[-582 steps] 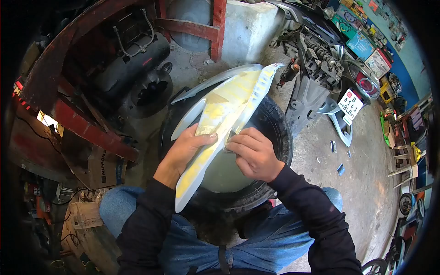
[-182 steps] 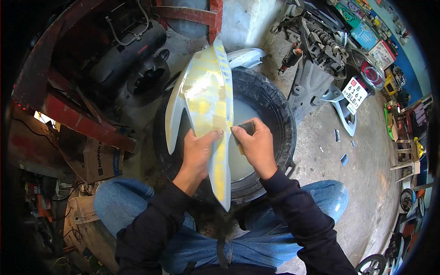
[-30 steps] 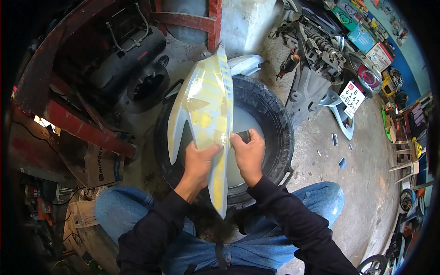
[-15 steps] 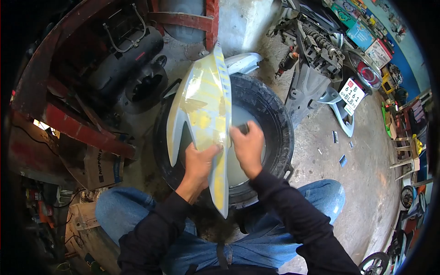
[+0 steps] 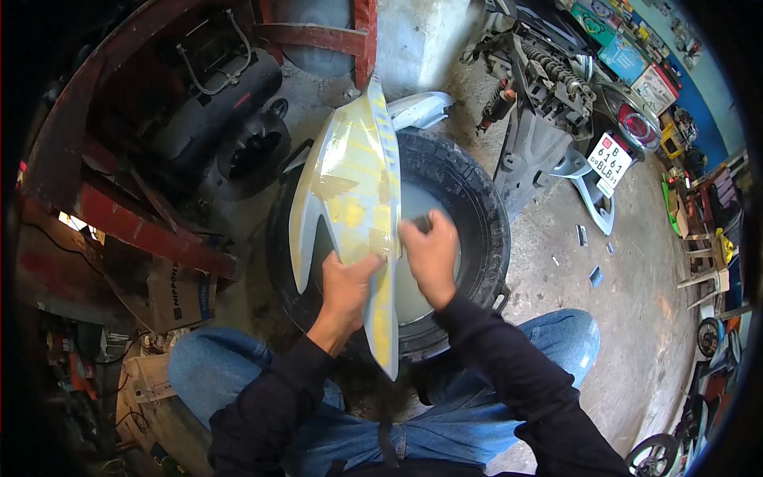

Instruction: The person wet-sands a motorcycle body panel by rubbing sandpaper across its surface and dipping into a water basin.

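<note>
A wet-looking body panel [image 5: 354,179], grey-white with yellow patches, stands nearly upright over a black tub [image 5: 489,215] of cloudy water. My left hand [image 5: 347,286] grips its lower part, thumb on the face and fingers hidden behind. At the panel's right edge, my right hand [image 5: 430,254] is closed around a small dark sanding piece [image 5: 421,223], mostly covered by the fingers. A second pale panel [image 5: 421,110] rests behind, at the tub's far rim.
A partly stripped motorcycle [image 5: 548,103] with a number plate [image 5: 610,164] stands at the upper right. Small blue scraps [image 5: 596,277] lie on the floor. A black compressor tank [image 5: 214,111] and red frame [image 5: 135,226] are at left, above a cardboard box [image 5: 181,294].
Since the oldest frame, the panel has turned more upright and the second panel shows farther right. Over the last second, my right hand has shifted slightly along the panel's edge, its grip changed.
</note>
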`<action>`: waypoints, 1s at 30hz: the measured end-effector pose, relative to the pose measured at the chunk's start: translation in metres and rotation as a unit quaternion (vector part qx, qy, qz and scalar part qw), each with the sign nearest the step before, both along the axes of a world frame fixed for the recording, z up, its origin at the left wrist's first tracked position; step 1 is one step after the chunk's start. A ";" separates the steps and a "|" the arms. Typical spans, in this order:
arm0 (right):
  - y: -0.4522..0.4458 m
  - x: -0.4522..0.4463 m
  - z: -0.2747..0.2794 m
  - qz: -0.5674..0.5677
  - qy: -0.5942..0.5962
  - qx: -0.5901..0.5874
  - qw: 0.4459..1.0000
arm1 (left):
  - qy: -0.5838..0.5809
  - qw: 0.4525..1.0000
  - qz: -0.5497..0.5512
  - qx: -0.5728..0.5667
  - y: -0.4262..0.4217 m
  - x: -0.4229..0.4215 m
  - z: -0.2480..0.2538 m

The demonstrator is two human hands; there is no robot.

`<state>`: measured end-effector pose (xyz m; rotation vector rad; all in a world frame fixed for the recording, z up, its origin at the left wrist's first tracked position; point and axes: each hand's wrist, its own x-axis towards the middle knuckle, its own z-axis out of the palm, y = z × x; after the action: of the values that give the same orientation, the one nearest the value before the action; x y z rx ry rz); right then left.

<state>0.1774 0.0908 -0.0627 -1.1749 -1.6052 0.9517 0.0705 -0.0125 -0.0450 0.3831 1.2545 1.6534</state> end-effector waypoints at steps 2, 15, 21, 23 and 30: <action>0.008 -0.006 0.008 -0.006 -0.001 0.007 1.000 | -0.023 1.000 -0.002 0.002 -0.001 0.003 0.000; 0.005 -0.005 0.008 -0.008 -0.011 0.023 1.000 | 0.021 1.000 0.003 -0.012 -0.004 0.006 -0.001; 0.000 -0.003 0.001 -0.015 -0.015 0.009 1.000 | 0.030 1.000 0.000 -0.008 -0.002 0.003 0.002; -0.003 -0.001 -0.007 -0.015 -0.011 -0.002 1.000 | -0.002 1.000 0.006 -0.009 -0.002 0.004 -0.003; 0.005 -0.004 -0.002 -0.006 0.013 -0.014 1.000 | -0.001 1.000 -0.009 -0.005 -0.002 0.003 0.000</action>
<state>0.1735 0.0954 -0.0643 -1.1846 -1.5686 0.9803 0.0735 -0.0140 -0.0454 0.3854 1.2551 1.6309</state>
